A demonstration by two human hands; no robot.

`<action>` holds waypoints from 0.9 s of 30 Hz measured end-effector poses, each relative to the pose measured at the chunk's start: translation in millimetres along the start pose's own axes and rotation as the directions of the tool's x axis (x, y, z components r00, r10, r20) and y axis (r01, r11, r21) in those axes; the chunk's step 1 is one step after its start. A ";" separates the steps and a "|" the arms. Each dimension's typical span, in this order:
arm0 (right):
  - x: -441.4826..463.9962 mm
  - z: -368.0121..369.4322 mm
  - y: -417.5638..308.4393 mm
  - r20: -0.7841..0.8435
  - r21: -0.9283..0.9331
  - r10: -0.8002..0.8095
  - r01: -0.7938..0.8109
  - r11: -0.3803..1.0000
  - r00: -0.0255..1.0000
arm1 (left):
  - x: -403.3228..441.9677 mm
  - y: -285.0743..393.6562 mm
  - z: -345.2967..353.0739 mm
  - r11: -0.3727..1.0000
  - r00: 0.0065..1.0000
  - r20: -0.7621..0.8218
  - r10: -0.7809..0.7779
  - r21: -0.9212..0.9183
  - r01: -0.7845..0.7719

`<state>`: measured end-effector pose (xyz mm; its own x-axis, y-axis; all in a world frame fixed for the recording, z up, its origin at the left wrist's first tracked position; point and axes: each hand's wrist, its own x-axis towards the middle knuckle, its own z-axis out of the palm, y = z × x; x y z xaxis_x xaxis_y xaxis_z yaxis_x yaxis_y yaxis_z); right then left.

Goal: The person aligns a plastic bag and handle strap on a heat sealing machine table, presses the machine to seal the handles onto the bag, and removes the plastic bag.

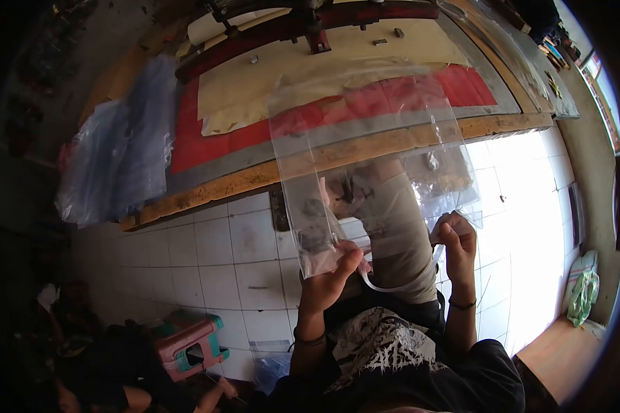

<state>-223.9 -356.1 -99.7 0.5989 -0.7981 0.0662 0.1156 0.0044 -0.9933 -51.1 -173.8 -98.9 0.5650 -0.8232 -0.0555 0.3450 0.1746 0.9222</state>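
A clear, see-through plastic sheet (293,186) with seam-like lines stretches from my hands up over the table's front edge; I cannot tell whether it is a bag. My left hand (332,274) pinches its near left corner between thumb and fingers. At the near right side, my right hand (458,241) is closed on the plastic, thumb against the fingers. A narrow pale strip (393,288) sags in a curve between the two hands, above my lap. The fingertips of both hands are partly hidden.
A worktable (220,187) with a wooden edge carries red sheeting (213,143), beige sheeting (234,89) and a dark red metal bar (255,47). Stacked clear plastic (120,148) overhangs its left end. A pink-green stool (189,344) and another person (110,372) are lower left.
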 end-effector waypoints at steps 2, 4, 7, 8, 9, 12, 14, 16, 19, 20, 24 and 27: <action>-3.5 1.8 -0.1 -0.023 -0.014 0.002 -0.002 1.000 1.000 | -1.2 2.3 1.9 1.000 1.000 -0.026 -0.006 -0.007 0.006; -5.2 6.9 -1.9 -0.066 -0.014 0.010 -0.011 1.000 0.998 | -0.5 4.2 2.7 0.999 0.999 -0.037 0.018 0.050 -0.016; -5.2 8.8 -0.6 -0.068 -0.009 0.009 -0.010 1.000 0.998 | 3.0 10.7 4.7 0.994 0.996 -0.077 0.046 0.102 -0.038; -6.1 10.3 -2.2 -0.060 -0.004 0.019 -0.020 1.000 0.998 | 4.2 13.7 6.4 0.993 0.994 -0.095 0.050 0.112 -0.039; -5.1 12.8 -5.4 -0.052 0.001 0.028 -0.028 1.000 0.998 | 6.9 18.7 10.5 0.995 0.992 -0.119 0.051 0.094 -0.040; 0.8 17.0 -10.6 -0.017 0.023 0.023 -0.023 0.999 1.000 | 11.4 21.9 8.8 0.986 0.989 -0.094 0.112 0.131 -0.100; 1.1 20.7 -14.9 -0.002 0.058 0.051 -0.051 0.997 0.999 | 9.8 21.6 10.1 0.988 0.987 -0.128 0.101 0.132 -0.084; 1.9 18.7 -10.4 0.011 0.079 0.065 -0.066 0.995 0.998 | 11.0 19.3 9.8 0.989 0.984 -0.155 0.087 0.130 -0.067; 2.0 17.6 -5.9 0.004 0.040 0.067 -0.067 0.997 0.998 | 10.7 15.7 7.8 0.982 0.986 -0.157 0.058 0.186 -0.029; 2.6 18.5 -9.0 0.026 0.062 0.065 -0.067 0.996 0.998 | 10.8 15.3 8.6 0.983 0.987 -0.156 0.043 0.185 -0.014; 2.9 11.9 1.6 0.037 0.109 0.060 -0.064 0.992 0.998 | 13.5 10.5 3.7 0.983 0.992 -0.115 0.047 0.180 -0.026; 0.3 16.4 -2.7 0.018 0.107 0.095 -0.096 0.990 0.995 | 14.4 5.9 1.9 0.982 0.991 -0.128 0.049 0.185 -0.025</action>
<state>-211.1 -346.6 -95.4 0.6211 -0.7832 -0.0265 0.1413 0.1452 -0.9793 -42.4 -185.7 -93.6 0.6722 -0.7380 -0.0588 0.1866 0.0920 0.9781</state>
